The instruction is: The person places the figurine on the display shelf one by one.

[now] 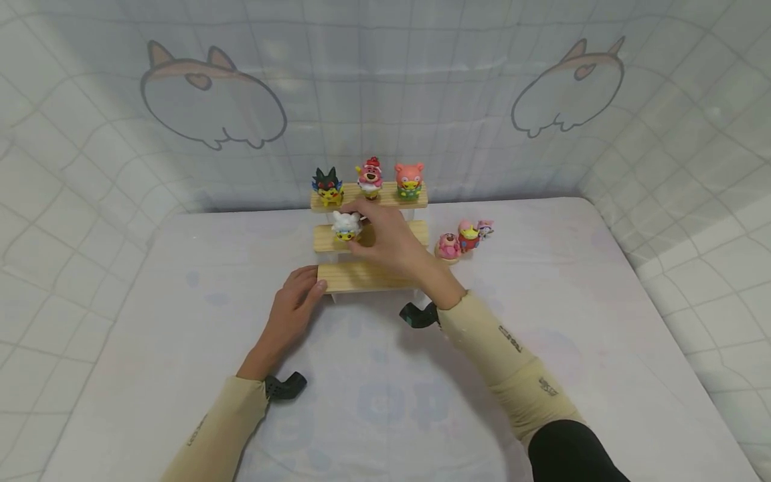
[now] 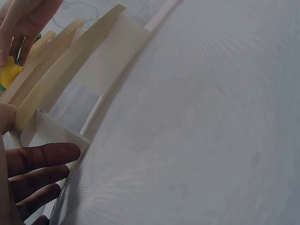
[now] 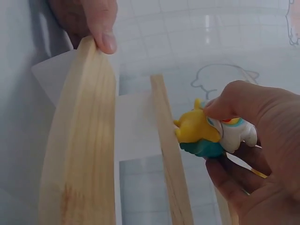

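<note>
My right hand (image 1: 391,237) pinches a small figurine (image 3: 194,129), yellow with a white fluffy hood and teal parts, between thumb and fingers. Its yellow feet point at the middle step (image 3: 171,154) of a three-tier wooden display stand, and from the head it appears over that step's left part. At the left end of the lowest step (image 1: 367,276), my left hand (image 1: 295,301) holds the stand. The thumb (image 3: 108,43) lies on the wood's edge, with the other fingers (image 2: 44,158) beside the white side support (image 2: 51,129).
Along the top step (image 1: 385,193) stand a dark-eared figurine (image 1: 328,187), a pink one with a red top (image 1: 370,179) and a pink-hooded one (image 1: 409,182). Right of the stand, three more figurines (image 1: 468,236) sit close together on the white cloth (image 1: 542,281). A grid-patterned curtain (image 1: 385,87) hangs behind.
</note>
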`<action>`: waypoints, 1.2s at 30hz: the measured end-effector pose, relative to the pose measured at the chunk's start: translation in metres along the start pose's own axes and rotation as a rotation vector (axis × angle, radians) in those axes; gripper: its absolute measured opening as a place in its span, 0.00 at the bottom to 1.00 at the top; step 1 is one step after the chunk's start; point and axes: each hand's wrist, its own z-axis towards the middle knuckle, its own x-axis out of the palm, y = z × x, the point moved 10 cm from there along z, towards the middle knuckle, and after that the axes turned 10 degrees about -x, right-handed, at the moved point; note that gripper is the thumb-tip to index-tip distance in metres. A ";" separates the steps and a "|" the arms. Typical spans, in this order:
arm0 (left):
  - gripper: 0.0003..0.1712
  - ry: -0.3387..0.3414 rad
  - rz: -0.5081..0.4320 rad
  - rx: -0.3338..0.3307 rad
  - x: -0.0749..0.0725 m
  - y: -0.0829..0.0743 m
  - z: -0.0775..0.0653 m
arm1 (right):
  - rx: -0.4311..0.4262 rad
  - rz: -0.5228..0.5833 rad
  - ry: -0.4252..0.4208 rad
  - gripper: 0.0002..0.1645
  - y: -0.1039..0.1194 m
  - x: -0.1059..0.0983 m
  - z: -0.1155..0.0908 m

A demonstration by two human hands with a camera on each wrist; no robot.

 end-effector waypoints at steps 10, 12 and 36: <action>0.13 -0.002 -0.008 -0.002 0.000 -0.001 0.000 | 0.016 -0.037 -0.062 0.29 -0.002 0.000 -0.007; 0.14 -0.001 -0.010 -0.004 0.000 -0.001 0.000 | 0.012 -0.025 -0.084 0.30 -0.002 -0.001 -0.008; 0.16 0.009 0.004 -0.025 0.002 0.002 0.000 | 0.092 0.068 -0.237 0.26 -0.008 0.004 -0.013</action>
